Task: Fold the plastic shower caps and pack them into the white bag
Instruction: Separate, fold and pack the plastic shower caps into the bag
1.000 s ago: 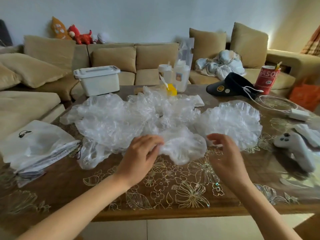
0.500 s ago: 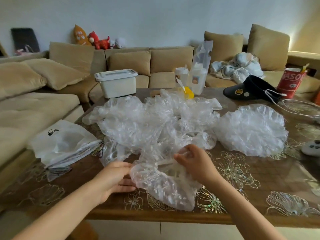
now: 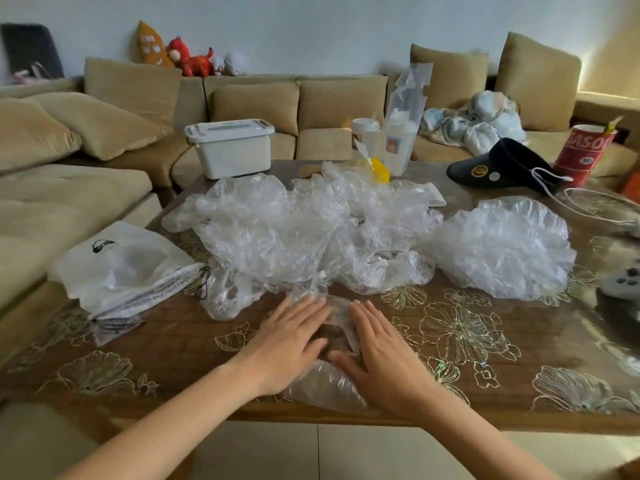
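A folded clear plastic shower cap (image 3: 334,341) lies flat at the table's front edge. My left hand (image 3: 289,344) and my right hand (image 3: 382,358) both press down on it side by side with straight fingers. Behind them a big heap of crumpled clear shower caps (image 3: 294,230) covers the middle of the table. One more cap (image 3: 505,244) lies spread out to the right. The white bag (image 3: 121,268) with a drawstring lies at the table's left edge.
On the wooden table (image 3: 156,355) with its flower pattern stand a white lidded box (image 3: 232,147), bottles (image 3: 398,140), a black visor cap (image 3: 502,168), a red can (image 3: 585,154) and a game controller (image 3: 623,282). A beige sofa runs behind and to the left.
Both hands pulled one cap out of the heap toward the front edge, folded it over, and now flatten it with open palms. The camera view shifted left.
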The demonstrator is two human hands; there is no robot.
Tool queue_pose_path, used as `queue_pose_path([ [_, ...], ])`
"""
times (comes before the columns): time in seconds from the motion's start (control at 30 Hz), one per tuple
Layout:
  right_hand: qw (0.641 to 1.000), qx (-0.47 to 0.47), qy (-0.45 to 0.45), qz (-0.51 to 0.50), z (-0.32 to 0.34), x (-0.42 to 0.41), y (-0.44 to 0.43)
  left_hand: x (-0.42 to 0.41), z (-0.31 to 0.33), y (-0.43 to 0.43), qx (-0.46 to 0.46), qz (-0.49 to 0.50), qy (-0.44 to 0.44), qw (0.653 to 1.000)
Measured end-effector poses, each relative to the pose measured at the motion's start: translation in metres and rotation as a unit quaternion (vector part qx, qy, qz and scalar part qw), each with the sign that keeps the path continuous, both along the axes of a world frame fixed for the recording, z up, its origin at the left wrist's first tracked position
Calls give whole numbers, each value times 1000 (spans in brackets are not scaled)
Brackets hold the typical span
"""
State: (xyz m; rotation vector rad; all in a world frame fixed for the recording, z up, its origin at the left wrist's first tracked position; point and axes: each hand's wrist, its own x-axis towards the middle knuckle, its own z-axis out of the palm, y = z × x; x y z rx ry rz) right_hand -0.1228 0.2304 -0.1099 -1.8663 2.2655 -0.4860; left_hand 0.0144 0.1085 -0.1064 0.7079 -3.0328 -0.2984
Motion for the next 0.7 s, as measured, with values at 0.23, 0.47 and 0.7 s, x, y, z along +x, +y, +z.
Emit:
queue_pose_path([
  [0.23,988,120,89,28,4,-17,8,20,-6,-5,-16,15,-59,998],
  [0.47,994,-103,21,-9,24,-21,24,47,-5,-3,-76,-77,202,973],
  [0.7,962,-145,194,123,-14,22,33,68,-17,-12,-163,-160,101,968],
])
